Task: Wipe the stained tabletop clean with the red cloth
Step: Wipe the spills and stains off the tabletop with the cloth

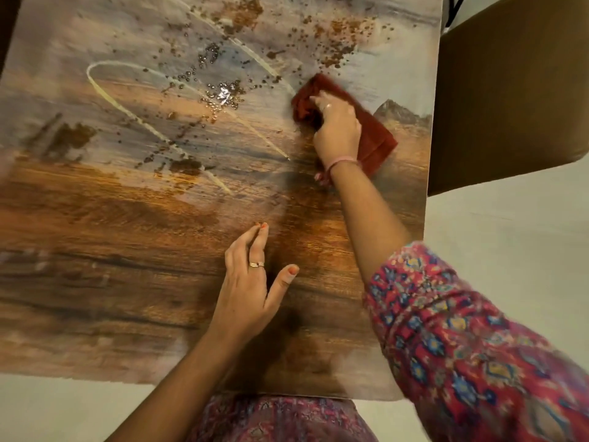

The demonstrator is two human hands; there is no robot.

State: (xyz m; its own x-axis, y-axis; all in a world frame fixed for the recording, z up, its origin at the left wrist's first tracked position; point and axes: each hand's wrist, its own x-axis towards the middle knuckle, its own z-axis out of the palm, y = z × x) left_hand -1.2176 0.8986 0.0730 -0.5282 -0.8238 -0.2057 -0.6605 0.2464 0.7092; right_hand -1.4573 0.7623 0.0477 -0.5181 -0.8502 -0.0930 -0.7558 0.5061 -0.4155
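While wiping: the right hand (336,129) presses down on the crumpled red cloth (369,135), fingers curled into its folds, at the far right of the wood-grain tabletop (127,250).
Left hand: the left hand (251,282) lies flat on bare wood nearer the body, fingers straight, holding nothing.
Progress: early, by my judgement; brown spatter and glossy wet droplets (223,94) spread left of and beyond the cloth, with a darker smear (70,138) far to the left and pale curved streaks (134,100) between.
Left to do: nearly all the far half.
Edges: the tabletop's right edge runs just beside the cloth, a brown cardboard box (510,90) past it.
Room: wide open leftward.
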